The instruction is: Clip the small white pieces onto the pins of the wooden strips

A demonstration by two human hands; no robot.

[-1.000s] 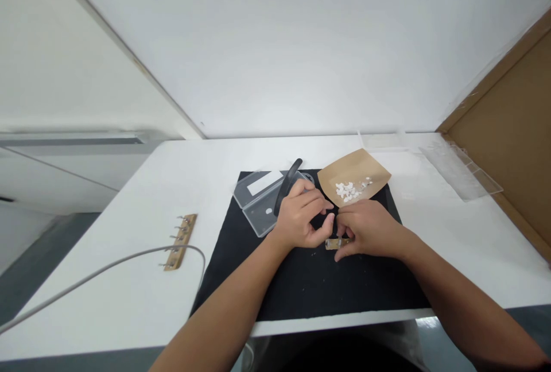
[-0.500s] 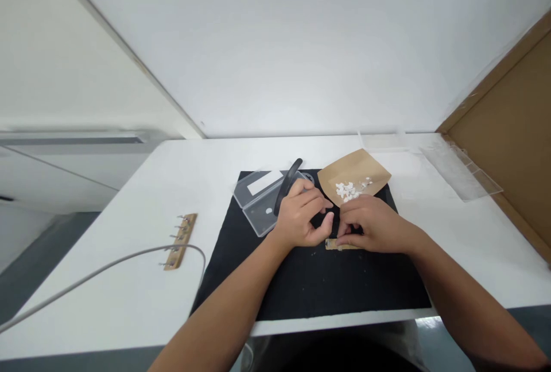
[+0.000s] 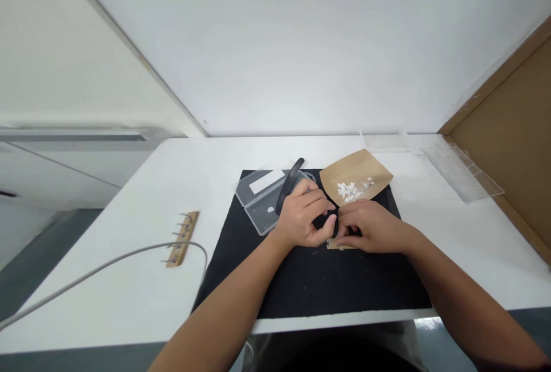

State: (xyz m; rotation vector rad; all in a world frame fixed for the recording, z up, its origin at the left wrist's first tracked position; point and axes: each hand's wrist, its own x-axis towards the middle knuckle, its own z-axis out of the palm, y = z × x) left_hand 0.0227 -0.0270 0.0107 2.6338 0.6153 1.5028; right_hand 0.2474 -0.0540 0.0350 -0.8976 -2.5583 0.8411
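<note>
Over the black mat [image 3: 310, 291], my left hand [image 3: 303, 214] is curled, its thumb and fingertips pointing towards my right hand. What it holds, if anything, is hidden. A black curved handle [image 3: 289, 185] shows just behind its knuckles; I cannot tell whether the hand touches it. My right hand [image 3: 370, 225] is closed in a pinch, fingertips down at a small wooden strip [image 3: 332, 244]. Its fingers cover most of the strip and whatever is between them. Beyond the right hand, small white pieces [image 3: 349, 190] lie on a brown paper sheet [image 3: 357, 166].
A clear plastic case [image 3: 258, 211] lies open behind my left hand. To the left, a wooden strip with several metal pins [image 3: 183, 240] lies under a grey cable [image 3: 129, 254]. Clear plastic trays [image 3: 462, 174] stand at the back right, beside a brown panel [image 3: 512, 125].
The whole view has shifted very slightly. Both hands keep nearly the same pose, with the right fingertips still at the small wooden strip.
</note>
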